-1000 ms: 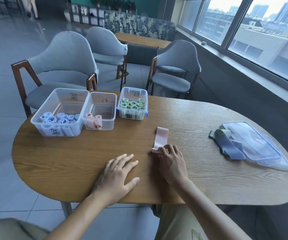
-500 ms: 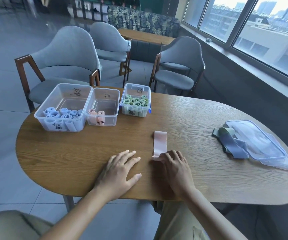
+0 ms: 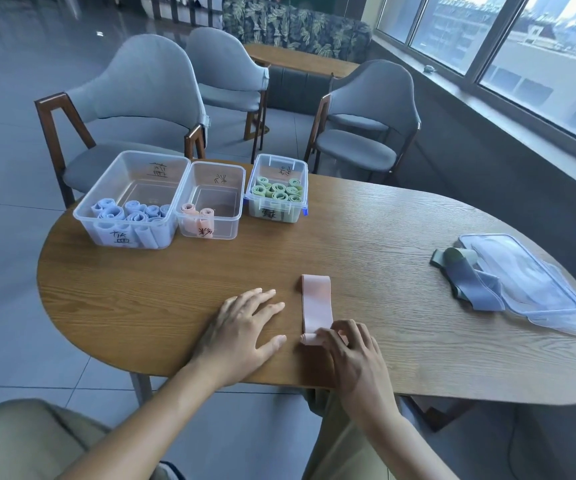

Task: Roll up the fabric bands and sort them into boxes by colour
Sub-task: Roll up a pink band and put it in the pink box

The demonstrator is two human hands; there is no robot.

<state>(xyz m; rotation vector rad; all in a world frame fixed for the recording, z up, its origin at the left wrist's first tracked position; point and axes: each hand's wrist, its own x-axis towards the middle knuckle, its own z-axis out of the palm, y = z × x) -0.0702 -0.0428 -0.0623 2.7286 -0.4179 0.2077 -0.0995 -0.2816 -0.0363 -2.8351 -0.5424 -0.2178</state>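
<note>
A pink fabric band point(image 3: 317, 303) lies flat on the wooden table point(image 3: 366, 244), its near end curled into a small roll. My right hand point(image 3: 352, 355) has its fingers curled over that rolled end. Left of the band, my left hand point(image 3: 241, 327) rests flat on the table with its fingers spread. At the far left stand three clear boxes: one with blue rolls point(image 3: 130, 202), one with pink rolls point(image 3: 210, 202), one with green rolls point(image 3: 277, 188).
Loose blue and green bands point(image 3: 470, 277) lie at the right beside a clear lid point(image 3: 521, 275) on a plastic bag. Grey chairs point(image 3: 134, 109) stand behind the table. The near table edge runs just under my wrists.
The near end of the pink band has begun to roll up under my right fingers. My left hand has stayed flat beside it. The view has tilted slightly.
</note>
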